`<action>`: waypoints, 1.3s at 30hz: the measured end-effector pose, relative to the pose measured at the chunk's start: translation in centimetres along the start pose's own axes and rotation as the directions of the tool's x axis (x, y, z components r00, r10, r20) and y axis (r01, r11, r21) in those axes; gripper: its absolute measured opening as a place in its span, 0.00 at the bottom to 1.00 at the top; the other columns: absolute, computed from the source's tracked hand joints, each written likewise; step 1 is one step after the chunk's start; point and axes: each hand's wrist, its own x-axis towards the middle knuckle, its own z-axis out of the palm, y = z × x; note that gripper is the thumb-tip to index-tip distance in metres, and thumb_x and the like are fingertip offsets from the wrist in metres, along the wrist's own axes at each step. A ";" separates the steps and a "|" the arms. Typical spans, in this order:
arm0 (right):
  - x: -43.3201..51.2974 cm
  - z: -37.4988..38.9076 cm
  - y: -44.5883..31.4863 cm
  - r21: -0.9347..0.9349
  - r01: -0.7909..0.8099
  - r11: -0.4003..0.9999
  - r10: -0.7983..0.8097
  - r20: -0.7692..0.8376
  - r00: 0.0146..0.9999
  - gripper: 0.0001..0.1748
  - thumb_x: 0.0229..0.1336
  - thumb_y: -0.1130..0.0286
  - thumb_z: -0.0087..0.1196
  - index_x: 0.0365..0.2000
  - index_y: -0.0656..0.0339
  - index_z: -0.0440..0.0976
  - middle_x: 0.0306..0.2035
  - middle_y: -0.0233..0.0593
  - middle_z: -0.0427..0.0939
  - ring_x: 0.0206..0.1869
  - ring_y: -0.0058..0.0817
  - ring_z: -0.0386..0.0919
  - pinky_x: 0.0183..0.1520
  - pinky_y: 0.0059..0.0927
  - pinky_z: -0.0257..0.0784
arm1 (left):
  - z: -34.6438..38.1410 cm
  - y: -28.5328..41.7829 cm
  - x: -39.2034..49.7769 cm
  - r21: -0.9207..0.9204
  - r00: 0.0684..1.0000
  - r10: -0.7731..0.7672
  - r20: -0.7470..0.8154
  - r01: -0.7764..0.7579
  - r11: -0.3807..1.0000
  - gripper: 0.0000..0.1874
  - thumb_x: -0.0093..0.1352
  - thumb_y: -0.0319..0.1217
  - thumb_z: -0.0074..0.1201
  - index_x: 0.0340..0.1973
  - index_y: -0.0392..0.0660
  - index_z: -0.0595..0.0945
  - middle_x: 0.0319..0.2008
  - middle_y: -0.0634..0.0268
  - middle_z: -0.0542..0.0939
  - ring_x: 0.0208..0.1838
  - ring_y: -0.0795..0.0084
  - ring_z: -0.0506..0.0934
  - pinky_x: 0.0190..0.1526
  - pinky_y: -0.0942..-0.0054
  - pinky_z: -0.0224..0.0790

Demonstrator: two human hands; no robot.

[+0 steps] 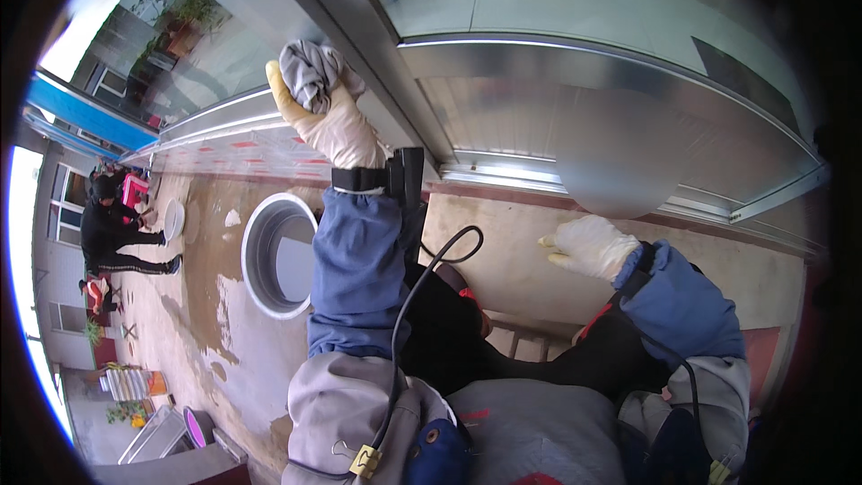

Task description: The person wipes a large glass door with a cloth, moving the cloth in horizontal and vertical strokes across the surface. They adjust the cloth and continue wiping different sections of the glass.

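My left hand (337, 126), in a pale glove with yellowed fingertips, grips a crumpled grey cloth (311, 74). The cloth is against the metal door frame (343, 7), beside a glass pane (229, 60). My right hand (591, 248), gloved the same way, holds nothing, its visible fingertips apart. It hovers over the pale concrete step (512, 269), below the metal lower panel of a door (498, 114). A blurred round patch covers part of that panel.
Left of my left forearm, a large grey basin (250, 256) stands on wet ground (209, 310). Further off, a person in black (104, 229) bends near another basin (174, 219). A black cable (404, 323) loops from my left wrist. Potted plants (124, 411) stand lower left.
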 end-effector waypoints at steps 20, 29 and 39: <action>0.3 0.1 0.4 0.006 0.059 0.998 -0.059 -0.048 0.997 0.18 0.62 0.59 0.54 0.48 0.55 0.80 0.38 0.44 0.83 0.43 0.46 0.81 0.46 0.45 0.77 | -0.6 -1.3 -2.0 0.031 0.983 -0.126 -0.135 0.131 0.991 0.37 0.65 0.06 0.50 0.64 0.55 0.71 0.35 0.73 0.69 0.34 0.78 0.70 0.31 0.79 0.68; 0.4 0.1 0.2 -0.002 0.044 0.999 -0.044 -0.010 0.999 0.19 0.61 0.59 0.54 0.48 0.55 0.80 0.39 0.44 0.83 0.43 0.46 0.81 0.46 0.45 0.77 | -0.2 1.3 -1.5 0.172 0.970 -0.190 -0.152 0.215 0.961 0.37 0.67 0.09 0.51 0.69 0.50 0.64 0.44 0.62 0.78 0.42 0.74 0.78 0.36 0.76 0.76; 0.5 0.1 0.3 0.006 0.068 0.998 -0.067 -0.042 0.997 0.18 0.62 0.59 0.54 0.48 0.56 0.80 0.38 0.44 0.83 0.42 0.46 0.81 0.45 0.46 0.76 | -2.0 -1.0 -3.6 0.024 0.968 -0.245 -0.055 0.247 0.969 0.37 0.65 0.11 0.57 0.67 0.50 0.66 0.49 0.67 0.74 0.47 0.76 0.76 0.49 0.75 0.76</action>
